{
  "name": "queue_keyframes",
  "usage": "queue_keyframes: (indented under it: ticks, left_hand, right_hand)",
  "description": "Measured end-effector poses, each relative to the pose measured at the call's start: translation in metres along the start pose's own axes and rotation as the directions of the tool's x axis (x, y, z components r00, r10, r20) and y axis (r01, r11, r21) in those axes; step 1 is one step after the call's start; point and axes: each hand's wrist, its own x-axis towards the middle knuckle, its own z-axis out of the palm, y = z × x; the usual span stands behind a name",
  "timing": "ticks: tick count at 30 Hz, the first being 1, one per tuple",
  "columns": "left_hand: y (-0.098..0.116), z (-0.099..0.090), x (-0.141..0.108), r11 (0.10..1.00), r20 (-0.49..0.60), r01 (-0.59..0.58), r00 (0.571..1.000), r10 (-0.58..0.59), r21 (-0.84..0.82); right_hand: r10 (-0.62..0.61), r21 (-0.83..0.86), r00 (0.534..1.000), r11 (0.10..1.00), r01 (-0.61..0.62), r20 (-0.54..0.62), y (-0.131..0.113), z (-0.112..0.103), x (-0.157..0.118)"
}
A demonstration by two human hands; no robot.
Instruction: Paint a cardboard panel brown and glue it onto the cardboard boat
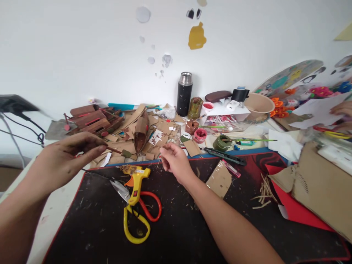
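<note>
My left hand (79, 150) pinches a thin brown stick with a flat green end (126, 153), shaped like a small paddle, pointing right. My right hand (173, 161) is a short way to the right of that green end, thumb and fingertips pressed together. Whatever may be between those fingertips is too small to name. Below both hands, a yellow hot glue gun (135, 187) lies across scissors (137, 227) with one yellow and one red handle. Behind, a small brown cardboard boat (141, 132) stands among cardboard scraps (121, 128).
Larger brown cardboard models (90, 119) stand at the back left. Paint jars, red (200, 135) and green (222, 143), and a black flask (184, 95) line the back. A utility knife (225, 156) and cardboard piece (219, 179) lie right. Another person's hand (342, 110) holds paper.
</note>
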Motion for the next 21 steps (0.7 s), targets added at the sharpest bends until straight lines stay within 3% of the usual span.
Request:
queue_keyframes:
  ticks: [7,12,21]
  left_hand:
    - [-0.008,0.005,0.003,0.997,0.031,0.035,0.999,-0.033,-0.063]
    - [-0.011,0.024,0.013,0.988,0.043,0.042,0.998,-0.036,-0.150]
    - [-0.013,0.055,0.028,0.959,0.147,0.027,0.989,0.016,-0.282]
  right_hand:
    - [-0.004,-0.081,0.999,0.997,0.007,0.039,0.002,0.000,-0.001]
    - [-0.040,-0.186,0.996,0.981,0.053,0.076,0.006,0.002,-0.002]
    - [-0.032,-0.199,0.996,0.979,0.048,0.084,0.007,0.002,-0.004]
